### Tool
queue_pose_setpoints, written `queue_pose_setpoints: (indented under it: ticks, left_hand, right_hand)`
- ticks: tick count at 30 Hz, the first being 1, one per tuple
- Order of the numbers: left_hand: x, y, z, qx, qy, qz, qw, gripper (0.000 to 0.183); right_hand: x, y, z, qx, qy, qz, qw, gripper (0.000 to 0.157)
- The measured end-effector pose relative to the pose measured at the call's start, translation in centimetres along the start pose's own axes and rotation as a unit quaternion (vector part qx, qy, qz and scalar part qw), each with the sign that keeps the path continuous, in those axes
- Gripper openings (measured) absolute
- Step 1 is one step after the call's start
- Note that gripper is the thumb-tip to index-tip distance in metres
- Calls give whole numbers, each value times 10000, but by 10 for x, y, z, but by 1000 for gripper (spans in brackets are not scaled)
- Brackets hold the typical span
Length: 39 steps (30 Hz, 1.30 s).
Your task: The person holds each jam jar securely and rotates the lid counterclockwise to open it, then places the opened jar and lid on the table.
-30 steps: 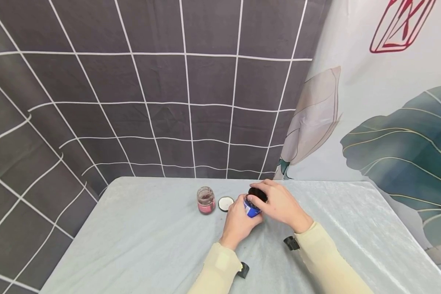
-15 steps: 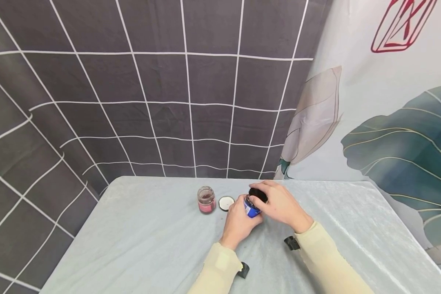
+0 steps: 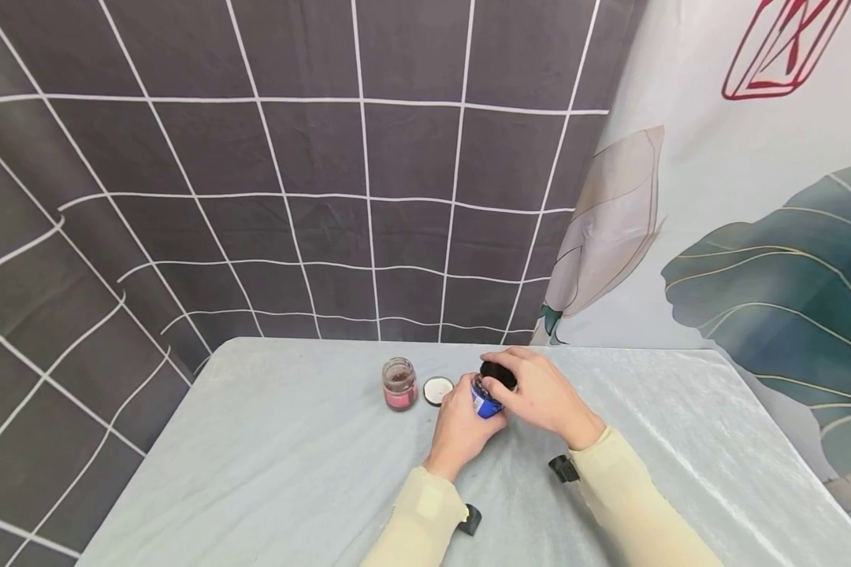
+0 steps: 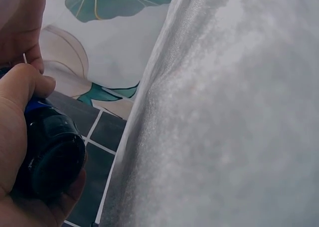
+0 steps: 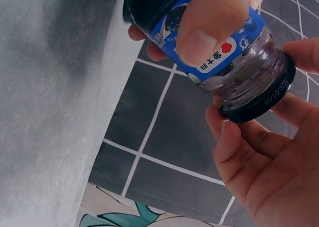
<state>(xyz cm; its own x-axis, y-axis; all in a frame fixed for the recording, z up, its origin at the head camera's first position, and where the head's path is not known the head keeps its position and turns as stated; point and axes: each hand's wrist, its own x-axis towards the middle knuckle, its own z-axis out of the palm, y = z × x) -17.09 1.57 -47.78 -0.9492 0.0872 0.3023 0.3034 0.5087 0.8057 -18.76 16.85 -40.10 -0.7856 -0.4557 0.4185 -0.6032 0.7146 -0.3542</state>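
My left hand (image 3: 461,431) grips a small glass jar (image 3: 485,404) with a blue label, its thumb across the label (image 5: 243,43) in the right wrist view. A black lid (image 5: 264,100) sits on the jar's mouth, and the fingertips of my right hand (image 3: 544,396) pinch its rim. Dark contents fill the jar's base (image 4: 56,159) in the left wrist view. Left of the hands stands an open glass jar (image 3: 399,386) with a pink label and some dark residue. Between that jar and my left hand lies a loose lid (image 3: 437,390), white inside facing up.
A pale grey cloth covers the table (image 3: 269,457). Behind it hangs a dark grey curtain (image 3: 312,236) with white grid lines. To the right is a white curtain (image 3: 709,181) with leaf prints.
The head view has shifted very slightly. Both hands keep the same hold on the blue-labelled jar and its lid.
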Motion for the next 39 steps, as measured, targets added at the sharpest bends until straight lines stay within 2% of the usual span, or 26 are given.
queue_pose_setpoints:
  ticks: [16, 23, 32, 39]
  left_hand:
    - [-2, 0, 1, -11, -71, -44, 10000, 56]
    - [0, -1, 2, 15, -5, -6, 10000, 58]
    - [1, 1, 1, 49, 54, -117, 9999, 59]
    - [3, 0, 0, 217, 9, -307, 9993, 64]
  right_hand:
    - [-1, -1, -3, -15, 45, 2, 10000, 38]
    - [-1, -2, -4, -8, 131, 10, 9999, 39]
    - [-2, 0, -6, 174, 300, 182, 9992, 48]
    - [-2, -1, -5, 253, 423, 234, 9985, 42]
